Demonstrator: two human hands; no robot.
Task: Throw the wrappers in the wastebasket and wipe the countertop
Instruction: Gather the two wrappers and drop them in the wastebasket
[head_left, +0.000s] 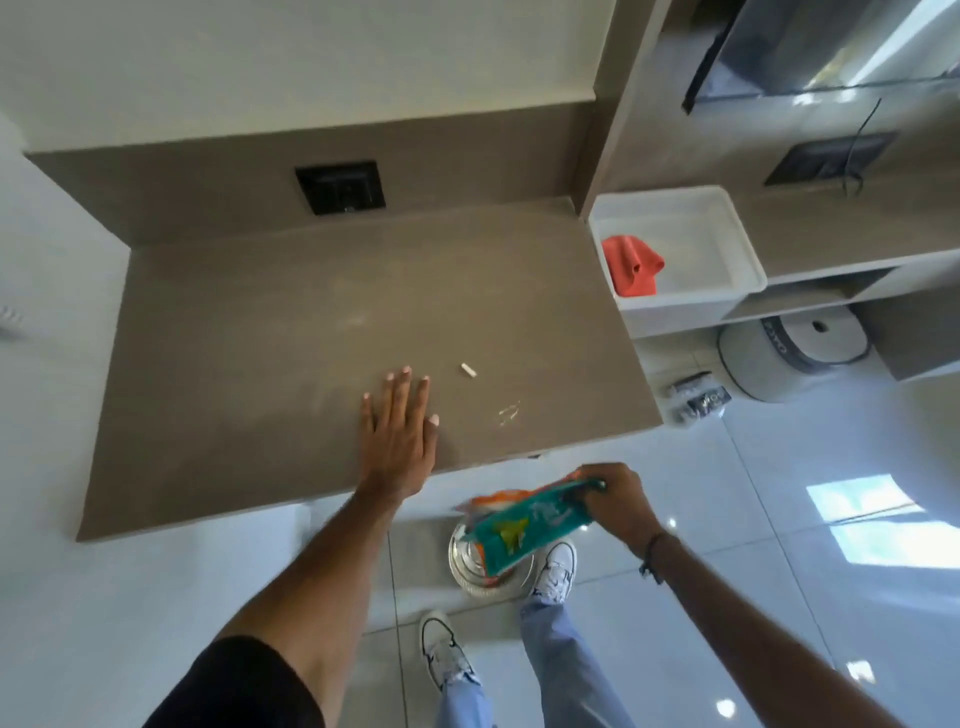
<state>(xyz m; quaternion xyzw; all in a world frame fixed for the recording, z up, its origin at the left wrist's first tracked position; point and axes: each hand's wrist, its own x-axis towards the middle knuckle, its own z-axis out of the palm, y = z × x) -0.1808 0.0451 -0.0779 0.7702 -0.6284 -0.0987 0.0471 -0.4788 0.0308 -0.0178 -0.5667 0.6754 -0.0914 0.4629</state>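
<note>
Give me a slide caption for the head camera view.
Right hand holds wrappers over the wastebasket; left hand rests flat on countertop.

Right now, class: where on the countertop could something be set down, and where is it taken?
Free: the countertop from wall socket to left hand. Taken: the front right, by the white scrap and crumbs.

Matte grey-brown stone countertop (270, 332), teal and orange crinkled plastic wrappers (524, 525) with a yellow mark below its front edge, coral-red cloth (631, 267) in a white rectangular plastic tub (727, 244) at its right end, small white scrap (468, 370) on it.
</note>
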